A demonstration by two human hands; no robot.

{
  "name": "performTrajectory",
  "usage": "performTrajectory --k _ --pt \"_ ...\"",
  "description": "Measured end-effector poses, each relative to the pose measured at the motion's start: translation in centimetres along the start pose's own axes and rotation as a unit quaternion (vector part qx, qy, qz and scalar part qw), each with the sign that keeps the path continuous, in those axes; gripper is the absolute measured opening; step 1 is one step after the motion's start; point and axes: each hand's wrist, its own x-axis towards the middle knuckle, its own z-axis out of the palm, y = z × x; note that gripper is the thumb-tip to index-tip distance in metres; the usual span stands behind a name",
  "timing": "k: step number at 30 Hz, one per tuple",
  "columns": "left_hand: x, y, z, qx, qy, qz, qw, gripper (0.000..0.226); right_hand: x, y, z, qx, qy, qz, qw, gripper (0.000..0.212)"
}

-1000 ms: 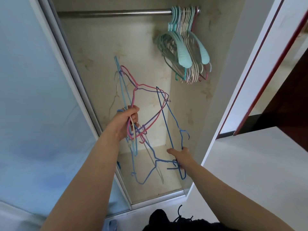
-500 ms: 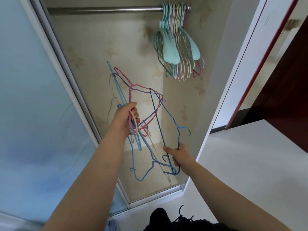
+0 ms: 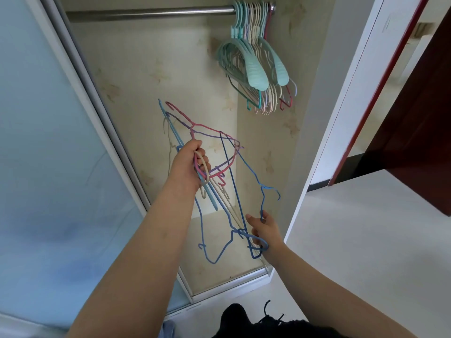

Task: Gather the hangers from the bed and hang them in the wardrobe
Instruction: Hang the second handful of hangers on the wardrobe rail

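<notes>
My left hand [image 3: 189, 167] grips a tangled bundle of thin wire hangers [image 3: 214, 152], pink, purple, cream and blue, held up inside the open wardrobe. Lower right, my right hand [image 3: 262, 231] holds a blue wire hanger [image 3: 253, 181] near its hook end, where it is caught up with the bundle's dangling blue ends. The metal rail [image 3: 148, 13] runs across the top of the wardrobe. Several teal, cream and red hangers [image 3: 256, 67] hang bunched at the rail's right end.
A frosted sliding door [image 3: 48, 154] with a metal frame covers the left. The wardrobe's right wall [image 3: 314, 106] and a white door frame [image 3: 356, 93] stand to the right, with a dark red door [image 3: 415, 123] beyond. The wardrobe floor [image 3: 219, 264] lies below the hangers.
The right hand has shifted slightly up along the blue hanger and changed its hold. The left hand still holds the bundle at about the same height. The view has tilted a little.
</notes>
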Motion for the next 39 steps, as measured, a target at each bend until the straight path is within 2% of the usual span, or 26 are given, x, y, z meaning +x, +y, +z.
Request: performTrajectory --k 3,7,10,13,16,20,27,30,35,37,39 --pt "-0.2 0.2 0.4 -0.002 0.004 -0.01 1.0 0.034 0.0 0.5 0.5 -0.02 0.044 -0.037 0.998 0.042" --pt "-0.4 0.4 1.2 0.016 0.015 -0.002 1.0 0.035 -0.3 0.2 0.8 -0.027 0.106 -0.048 0.993 0.033" --pt "-0.3 0.7 1.3 -0.009 0.02 -0.011 1.0 0.035 -0.7 -0.4 0.6 0.004 0.118 -0.041 0.992 0.026" --pt "0.1 0.7 0.9 -0.036 0.028 -0.014 0.999 0.034 -1.4 -1.1 0.4 0.026 0.076 -0.022 0.996 0.02" --pt "0.8 0.9 0.3 -0.044 0.025 -0.005 0.999 0.034 -2.4 -1.7 -0.3 0.075 -0.017 0.01 0.997 0.013" --pt "1.8 1.2 -0.8 -0.057 0.018 0.014 0.998 0.033 -3.8 -1.9 -1.2 0.129 -0.112 0.081 0.982 0.013" --pt "3.3 0.7 -2.7 -0.087 0.027 0.017 0.996 0.031 -4.7 -2.3 -2.1 0.218 -0.115 0.135 0.96 0.013" --pt "3.3 0.5 -2.8 -0.073 0.024 0.024 0.997 0.032 -4.5 -2.4 -2.3 0.215 -0.117 0.112 0.963 0.014" --pt "3.3 0.6 -2.7 -0.037 0.034 0.009 0.999 0.032 -4.7 -2.3 -1.9 0.135 -0.095 0.017 0.986 0.031" --pt "3.2 1.0 -2.6 -0.007 0.033 -0.015 0.999 0.034 -4.9 -2.2 -1.8 0.111 -0.081 -0.018 0.99 0.036" --pt "3.3 1.2 -2.5 -0.023 0.024 -0.057 0.998 0.034 -4.8 -2.4 -1.7 0.08 -0.071 -0.041 0.993 0.042"
